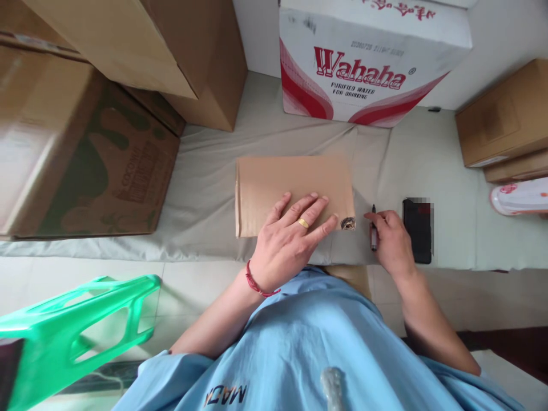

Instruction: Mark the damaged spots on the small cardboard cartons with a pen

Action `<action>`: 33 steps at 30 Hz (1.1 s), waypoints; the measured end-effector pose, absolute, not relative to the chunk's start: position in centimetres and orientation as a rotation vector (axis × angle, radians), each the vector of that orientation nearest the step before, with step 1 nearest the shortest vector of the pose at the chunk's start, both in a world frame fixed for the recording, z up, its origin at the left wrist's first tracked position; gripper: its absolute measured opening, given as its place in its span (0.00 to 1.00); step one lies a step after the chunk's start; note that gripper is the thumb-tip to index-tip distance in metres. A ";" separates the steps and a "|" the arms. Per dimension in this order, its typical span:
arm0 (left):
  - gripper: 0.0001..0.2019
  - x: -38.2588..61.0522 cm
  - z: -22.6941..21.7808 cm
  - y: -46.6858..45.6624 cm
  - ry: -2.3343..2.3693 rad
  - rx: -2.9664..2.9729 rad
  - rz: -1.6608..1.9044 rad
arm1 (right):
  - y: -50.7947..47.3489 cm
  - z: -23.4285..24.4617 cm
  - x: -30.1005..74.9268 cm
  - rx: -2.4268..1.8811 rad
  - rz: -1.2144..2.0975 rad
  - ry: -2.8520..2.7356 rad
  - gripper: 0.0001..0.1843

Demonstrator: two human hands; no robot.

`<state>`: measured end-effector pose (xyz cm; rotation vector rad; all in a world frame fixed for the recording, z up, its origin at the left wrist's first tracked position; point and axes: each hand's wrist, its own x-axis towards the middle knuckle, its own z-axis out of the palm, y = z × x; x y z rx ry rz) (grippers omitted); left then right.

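Observation:
My left hand (pixel 295 234) lies with fingers spread flat on a rectangular brown cardboard piece (pixel 291 174), which rests on the grey cloth. A second layer shows along its left edge, and a dark scribbled patch (pixel 348 223) marks its lower right corner. To the right, the fingers of my right hand (pixel 390 237) are closed around a dark marker pen (pixel 374 237), its tip pointing away from me. The marker is just above or on the cloth; I cannot tell which. A black phone (pixel 417 231) lies right beside that hand.
A white and red water carton (pixel 363 74) stands at the back. Large brown boxes (pixel 141 165) fill the left, and smaller boxes (pixel 505 114) are at the right with a white packet (pixel 520 197). A green plastic stool (pixel 51 337) is at lower left, below the cloth-covered surface (pixel 205 194).

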<state>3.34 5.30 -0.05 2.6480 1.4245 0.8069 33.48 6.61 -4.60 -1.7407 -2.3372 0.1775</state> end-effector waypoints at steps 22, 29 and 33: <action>0.18 3.4 -0.3 5.4 1.411 2.687 0.858 | 2.4 -6.7 41.9 -2.606 0.061 -1.572 0.63; 0.16 3.4 -0.2 5.4 1.428 2.696 0.856 | 4.1 -6.4 44.1 -2.690 0.239 -1.559 0.54; 0.18 3.4 -0.2 5.4 1.411 2.704 0.846 | 4.1 -5.7 44.1 -2.664 0.260 -1.507 0.50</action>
